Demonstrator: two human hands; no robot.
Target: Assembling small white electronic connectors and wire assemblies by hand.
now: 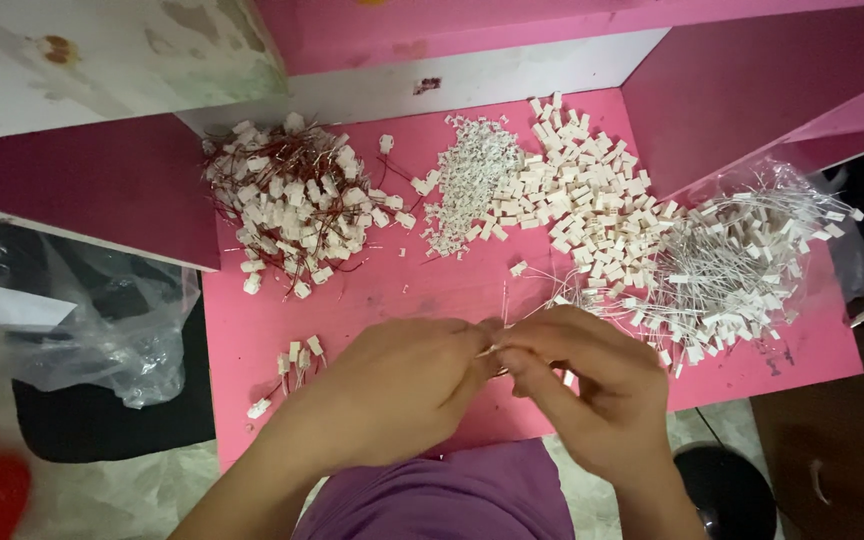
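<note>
My left hand (392, 385) and my right hand (592, 390) meet fingertip to fingertip over the near edge of a pink table (412, 285). Between the fingertips they pinch a small white connector piece with thin white wires (522, 305) running up from it. The piece itself is mostly hidden by my fingers. A few white connectors with red wires (297, 358) lie just left of my left hand.
A heap of white connectors with red wires (297, 205) sits at the back left. A pile of tiny white parts (472, 180), a pile of white housings (587, 195) and a bundle of white-wired connectors on clear plastic (742, 260) lie to the right. A clear plastic bag (102, 330) hangs at left.
</note>
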